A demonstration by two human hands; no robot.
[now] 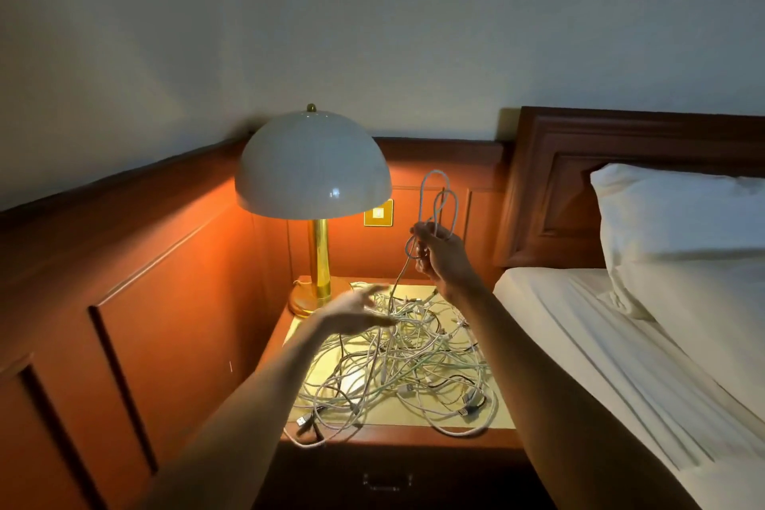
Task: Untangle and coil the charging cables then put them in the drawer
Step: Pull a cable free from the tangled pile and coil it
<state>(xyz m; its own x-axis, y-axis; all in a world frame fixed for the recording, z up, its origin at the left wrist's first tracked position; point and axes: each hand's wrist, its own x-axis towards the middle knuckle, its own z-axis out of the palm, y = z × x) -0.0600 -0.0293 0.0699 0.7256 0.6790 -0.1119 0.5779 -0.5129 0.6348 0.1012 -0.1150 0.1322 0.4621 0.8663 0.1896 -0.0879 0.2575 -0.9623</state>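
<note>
Head view: with right hand (441,257) gripping raised cable loops (422,199), run open left hand (356,313) down strand (399,277) into tangle (405,360) on nightstand (418,433), ease snags free, match loop size.

a lit lamp (312,166) with a pale dome shade and a shiny brass stem stands on its round base at the back left corner of the counter (414,437). behind it, on the reddish wood panelling (124,282), sits a brass-framed switch plate (378,212). a plain pale wall (372,33) rises above the panelling. to the right, just beside the counter, is a bed (600,344) with white sheets. a white pillow (679,228) leans against its dark carved wooden headboard (550,186).
</note>
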